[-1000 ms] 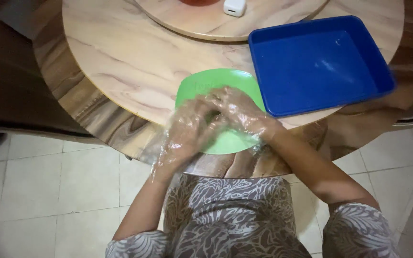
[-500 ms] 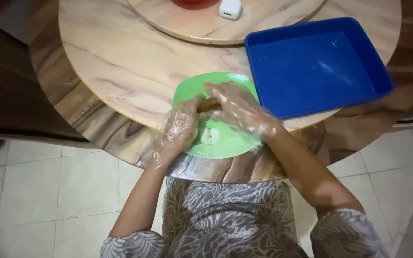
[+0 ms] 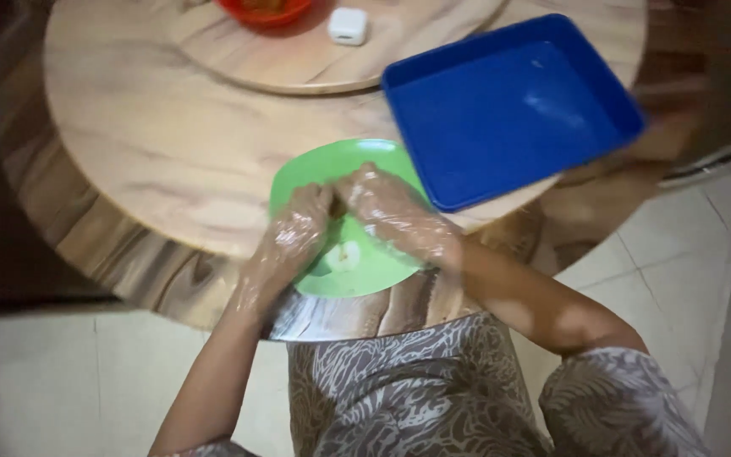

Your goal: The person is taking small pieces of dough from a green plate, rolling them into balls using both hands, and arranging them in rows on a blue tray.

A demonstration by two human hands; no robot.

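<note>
Working over the round wooden table (image 3: 129, 152), with the blue tray (image 3: 509, 110) far right, I have both gloved hands on the green plate (image 3: 310, 173) at the near edge. My left hand (image 3: 289, 241) and right hand (image 3: 387, 207) pinch together around something small, perhaps dough; a pale lump (image 3: 344, 254) lies below. I judge shaping underway, needing gentle pressure next.

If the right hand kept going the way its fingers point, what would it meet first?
The right hand points left across the green plate, so it would first meet the left hand, whose fingertips already seem to touch it; the exact gap is unclear.
</note>
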